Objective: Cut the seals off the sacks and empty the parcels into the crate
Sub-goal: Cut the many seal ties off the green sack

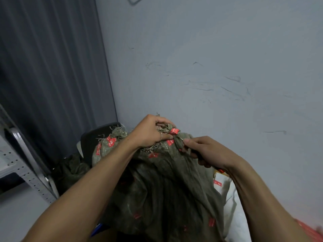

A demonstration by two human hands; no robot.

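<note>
— While the left hand (pixel 153 132) grips the neck of the green sack (pixel 166 189) at centre, what's the right hand (pixel 206 151) doing?
— Curled round a dark-handled tool (pixel 199 157), touching that neck just right of a red seal (pixel 174 131).

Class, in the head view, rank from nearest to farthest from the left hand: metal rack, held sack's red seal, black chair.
1. Red seal: at the left hand's fingertips.
2. Black chair: behind, to its left.
3. Metal rack: far left.
</note>
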